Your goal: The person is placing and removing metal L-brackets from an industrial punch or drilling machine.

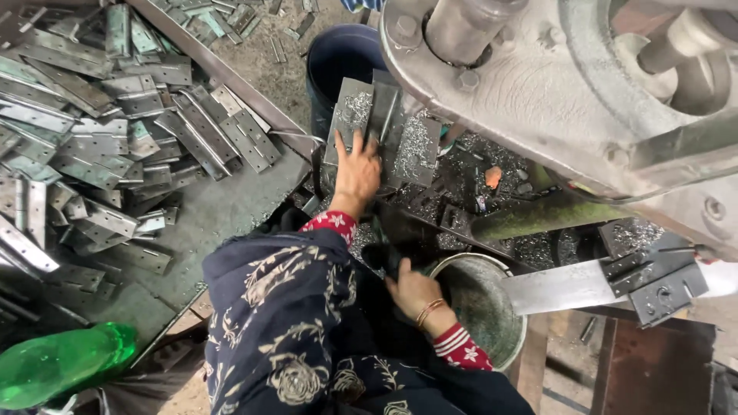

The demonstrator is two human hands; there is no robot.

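Metal shavings litter our bench below the press (553,84). Our left hand (358,170) lies spread flat on hinge plates (382,127) there; we should keep fingers flat. Right hand (411,290): grip unclear.

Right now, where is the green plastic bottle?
Head view, bottom-left corner: the green plastic bottle lies on its side below the tray of metal hinges.

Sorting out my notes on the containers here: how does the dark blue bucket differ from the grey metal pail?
The dark blue bucket stands beyond the left hand; the grey metal pail sits beside the right hand. The bucket looks deeper, the pail shallower and scuffed. Both are round and open-topped.
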